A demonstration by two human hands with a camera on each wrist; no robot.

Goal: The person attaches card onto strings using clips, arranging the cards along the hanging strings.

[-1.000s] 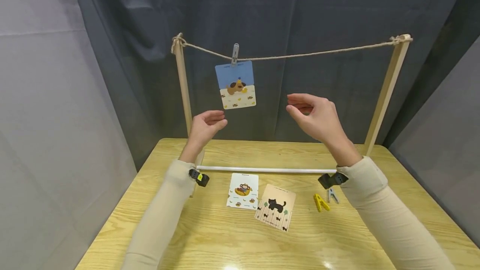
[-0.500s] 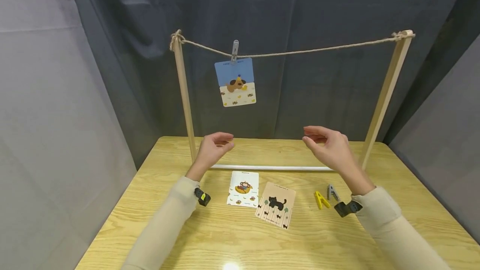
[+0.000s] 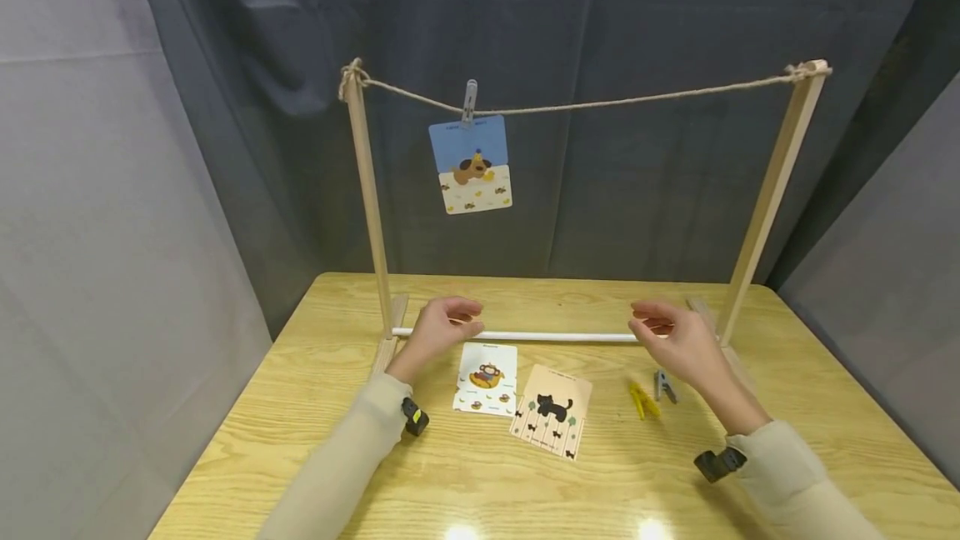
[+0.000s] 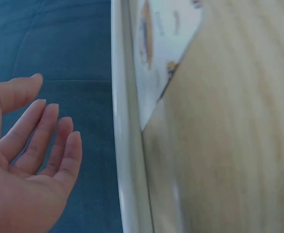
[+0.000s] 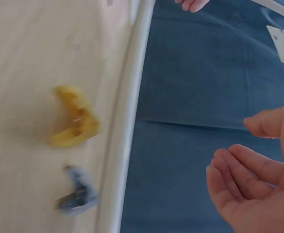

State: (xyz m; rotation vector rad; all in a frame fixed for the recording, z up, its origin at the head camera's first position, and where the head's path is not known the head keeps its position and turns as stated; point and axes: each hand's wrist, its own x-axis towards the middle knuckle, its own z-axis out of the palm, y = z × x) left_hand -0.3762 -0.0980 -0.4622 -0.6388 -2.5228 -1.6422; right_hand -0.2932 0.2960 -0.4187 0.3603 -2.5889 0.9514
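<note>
My left hand [image 3: 442, 327] hovers above the back of the monkey card [image 3: 486, 379], fingers loosely bent and nothing in them. To the right, my right hand [image 3: 678, 340] is held in the air behind the yellow clothespin [image 3: 644, 400] and the grey clothespin [image 3: 664, 386], likewise holding nothing. Between the hands, a peach card with a black cat [image 3: 551, 411] lies on the table. A dog card [image 3: 471, 165] hangs slightly tilted from the rope [image 3: 600, 105], held by a grey clothespin [image 3: 469, 100]. In the right wrist view both loose clothespins look blurred.
Two wooden posts, a left post [image 3: 367, 198] and a right post [image 3: 772, 198], carry the rope. A white rod [image 3: 555, 337] joins them low down, just behind the cards. A dark curtain [image 3: 637, 15] hangs behind the wooden table [image 3: 450, 482].
Both hands have come down from near the hanging dog card's height toward the table, moving slightly right. The cards and clothespins have stayed in place.
</note>
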